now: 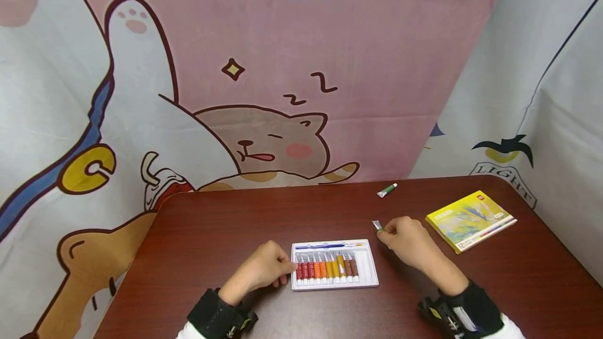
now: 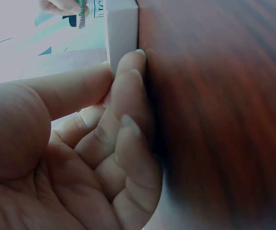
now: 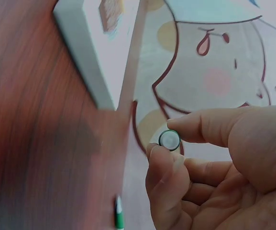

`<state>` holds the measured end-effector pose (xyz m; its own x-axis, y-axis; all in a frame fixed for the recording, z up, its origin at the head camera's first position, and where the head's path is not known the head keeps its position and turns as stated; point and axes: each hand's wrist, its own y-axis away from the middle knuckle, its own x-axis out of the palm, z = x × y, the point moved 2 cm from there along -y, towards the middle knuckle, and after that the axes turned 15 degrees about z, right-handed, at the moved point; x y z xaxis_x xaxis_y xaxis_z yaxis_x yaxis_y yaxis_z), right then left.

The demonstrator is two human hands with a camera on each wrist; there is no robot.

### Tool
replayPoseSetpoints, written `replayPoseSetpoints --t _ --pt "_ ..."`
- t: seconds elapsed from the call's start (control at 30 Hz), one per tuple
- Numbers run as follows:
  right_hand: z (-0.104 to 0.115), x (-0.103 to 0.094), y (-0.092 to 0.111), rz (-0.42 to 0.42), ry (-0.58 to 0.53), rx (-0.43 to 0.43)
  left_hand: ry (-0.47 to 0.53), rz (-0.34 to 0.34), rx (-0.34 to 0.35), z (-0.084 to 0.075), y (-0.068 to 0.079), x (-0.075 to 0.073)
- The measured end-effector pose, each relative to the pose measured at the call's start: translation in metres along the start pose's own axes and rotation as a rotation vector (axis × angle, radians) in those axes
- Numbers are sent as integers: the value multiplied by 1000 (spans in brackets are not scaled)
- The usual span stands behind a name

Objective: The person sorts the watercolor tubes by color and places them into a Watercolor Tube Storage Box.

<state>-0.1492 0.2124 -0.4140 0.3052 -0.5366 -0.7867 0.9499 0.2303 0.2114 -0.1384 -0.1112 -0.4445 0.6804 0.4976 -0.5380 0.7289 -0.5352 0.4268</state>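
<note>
A white plastic tray [image 1: 369, 272] lies on the table, holding a row of paint tubes [image 1: 325, 269] that run from red through orange and yellow to brown. Above the row in the tray lies a slim blue paintbrush [image 1: 320, 246]. My left hand [image 1: 264, 267] grips the tray's left edge, thumb on the rim and fingers curled against its side. To the right of the tray, my right hand [image 1: 409, 242] pinches a small green paint tube [image 1: 377, 226] between thumb and fingers. Its round white cap end [image 3: 170, 140] faces the right wrist camera.
Another green paint tube [image 1: 387, 190] lies near the table's back edge, beyond my right hand. A yellow paint box [image 1: 471, 221] sits at the right. Behind the dark red-brown table [image 1: 226, 218] hangs a cloth printed with cartoon animals [image 1: 282, 145].
</note>
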Motion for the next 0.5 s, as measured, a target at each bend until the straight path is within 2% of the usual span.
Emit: replayPoseSetpoints --t 0.27,0.5 --pt "23 16 10 11 -46 -8 -3 -1 -4 0 0 0" --pt "32 34 16 55 -52 -13 -13 -4 -4 0 1 -1"
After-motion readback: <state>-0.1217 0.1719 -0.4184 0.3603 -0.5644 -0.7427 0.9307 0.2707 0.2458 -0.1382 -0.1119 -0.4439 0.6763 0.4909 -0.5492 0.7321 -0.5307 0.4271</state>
